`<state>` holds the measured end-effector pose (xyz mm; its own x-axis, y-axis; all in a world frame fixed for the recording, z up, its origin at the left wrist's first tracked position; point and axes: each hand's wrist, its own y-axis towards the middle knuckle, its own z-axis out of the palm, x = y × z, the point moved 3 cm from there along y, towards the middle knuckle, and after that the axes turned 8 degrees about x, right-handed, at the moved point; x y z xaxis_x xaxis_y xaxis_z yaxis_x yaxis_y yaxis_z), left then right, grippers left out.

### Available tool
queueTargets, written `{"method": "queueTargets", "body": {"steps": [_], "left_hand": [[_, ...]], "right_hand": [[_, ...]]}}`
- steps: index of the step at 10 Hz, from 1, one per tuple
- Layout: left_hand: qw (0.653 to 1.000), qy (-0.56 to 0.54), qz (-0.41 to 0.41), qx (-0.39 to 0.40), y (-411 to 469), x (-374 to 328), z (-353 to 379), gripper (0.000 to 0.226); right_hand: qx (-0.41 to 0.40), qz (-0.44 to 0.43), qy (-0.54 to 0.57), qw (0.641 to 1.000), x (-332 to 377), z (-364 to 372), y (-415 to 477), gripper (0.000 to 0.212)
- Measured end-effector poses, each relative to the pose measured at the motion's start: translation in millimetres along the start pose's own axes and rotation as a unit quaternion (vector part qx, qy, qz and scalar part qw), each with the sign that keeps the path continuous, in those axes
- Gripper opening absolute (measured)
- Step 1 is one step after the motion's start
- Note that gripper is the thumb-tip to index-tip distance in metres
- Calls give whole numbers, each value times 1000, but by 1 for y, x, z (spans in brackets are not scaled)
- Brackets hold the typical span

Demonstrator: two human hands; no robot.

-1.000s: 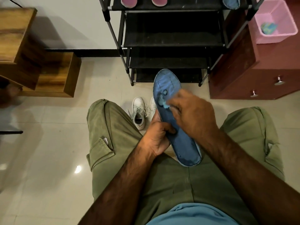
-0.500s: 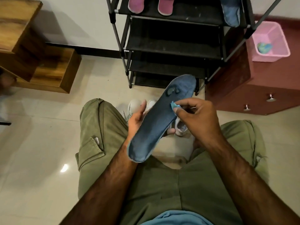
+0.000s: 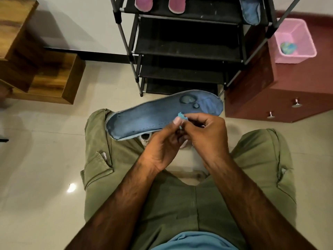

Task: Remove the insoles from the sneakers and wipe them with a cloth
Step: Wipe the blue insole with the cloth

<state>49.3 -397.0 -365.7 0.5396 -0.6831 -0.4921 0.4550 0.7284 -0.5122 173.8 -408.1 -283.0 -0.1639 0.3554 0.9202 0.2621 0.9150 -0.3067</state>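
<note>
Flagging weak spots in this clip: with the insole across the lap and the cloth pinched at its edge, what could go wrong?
1. The left hand seems to have only an edge grip on the insole, so it could tip and drop onto the sneakers below.
2. The right hand pinches a tiny cloth scrap; the wet patches near the toe may get missed.
</note>
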Motion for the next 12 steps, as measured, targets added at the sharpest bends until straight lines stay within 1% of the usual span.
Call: {"method": "queueTargets", "body": {"steps": [1,2,3,4,5,6,7,8,10,11,12], "left_hand": [[998,38,29,-40,6,-5,12,28],[995,19,71,-68,2,-10,14,38],[994,-33,93,-52,-2,-14,15,42],[995,-52,81,-20,-5,-10,19,41],[996,-63,67,-13,-7,-3,23,40],[997,-58,41,-22,-11,2,28,29],[996,-72,41,-12,-12,6,30,36],[994,-95,61,-13,-11,8,32,44],[998,-48,39,-19,-12,9,29,32],[995,-74,60,-7,-12,7,31,43],[997,-56,54,-16,-12,9,29,44]], "right_hand": [[31,-2,17,999,2,3,-9,15],[-15,-3,18,1000,-1,-8,-10,17],[-81,-29,-76,993,-4,-25,-5,19],[-75,-65,-186,978,-1,-22,-4,21],[-58,-101,-261,958,0,-8,-5,23],[-23,-114,-304,946,-3,4,-8,23],[-37,-115,-340,933,-4,-1,-3,22],[-96,-78,-354,927,-2,-21,9,23],[-27,-97,-416,904,-6,-3,-4,25],[-68,-51,-401,912,-4,-22,10,25],[-48,-81,-421,902,-6,-12,3,24]]}}
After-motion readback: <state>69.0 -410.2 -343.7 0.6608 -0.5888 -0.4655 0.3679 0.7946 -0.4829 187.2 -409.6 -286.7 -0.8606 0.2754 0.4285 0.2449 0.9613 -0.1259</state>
